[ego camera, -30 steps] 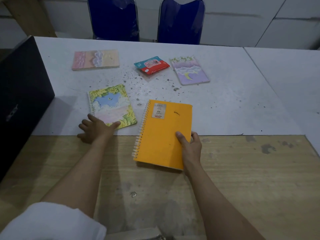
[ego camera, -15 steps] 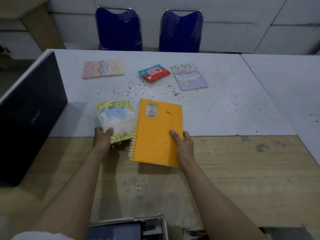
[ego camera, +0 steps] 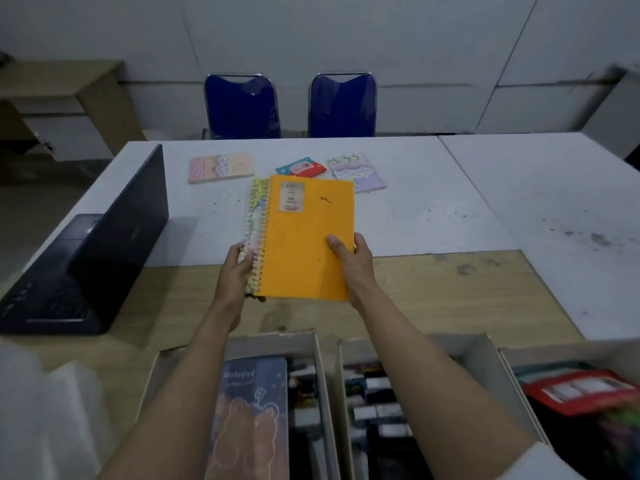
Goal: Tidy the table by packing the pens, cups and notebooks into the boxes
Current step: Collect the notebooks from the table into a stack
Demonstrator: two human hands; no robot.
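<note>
Two notebooks are held stacked above the counter [ego camera: 450, 216]: the orange notebook [ego camera: 306, 237] on top, the green-edged notebook [ego camera: 254, 216] beneath. The right hand [ego camera: 353, 263] pinches the orange cover's lower right edge; the left hand [ego camera: 239, 271] grips the spiral side. Open boxes [ego camera: 322, 375] sit below.

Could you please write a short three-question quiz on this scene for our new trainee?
1. True or false: the orange notebook lies flat on the table.
2. What sits under it? A) green notebook B) laptop C) red packet
3. How many notebooks remain on the white table top?

Key:
1. False; the left hand and right hand hold it up.
2. A.
3. Two: the pink notebook and the purple notebook.
</note>
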